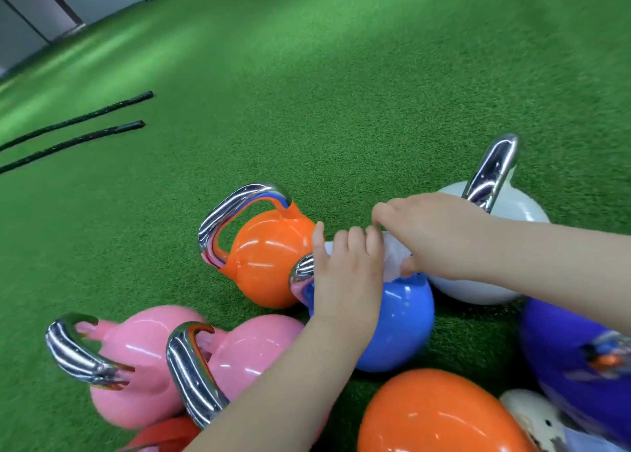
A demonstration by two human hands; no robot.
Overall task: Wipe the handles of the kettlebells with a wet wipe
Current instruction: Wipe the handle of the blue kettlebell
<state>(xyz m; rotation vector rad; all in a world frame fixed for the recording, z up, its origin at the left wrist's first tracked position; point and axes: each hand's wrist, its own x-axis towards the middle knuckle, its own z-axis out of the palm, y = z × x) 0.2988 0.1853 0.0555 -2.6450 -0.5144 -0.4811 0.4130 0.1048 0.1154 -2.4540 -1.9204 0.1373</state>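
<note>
Two hands are seen over the blue kettlebell point(399, 318), which stands on green turf point(307, 110) between an orange kettlebell point(269, 257) and a white kettlebell point(491, 246). Its chrome handle point(302, 269) is gripped by the left hand point(345, 274), fingers curled over the bar. A white wet wipe point(392, 258) is draped on that handle and pinched by the right hand point(433, 236) between thumb and curled fingers. Two pink kettlebells point(143, 366) are placed nearer the camera, left. Two black ropes point(75, 130) are laid on the turf, well apart.
</note>
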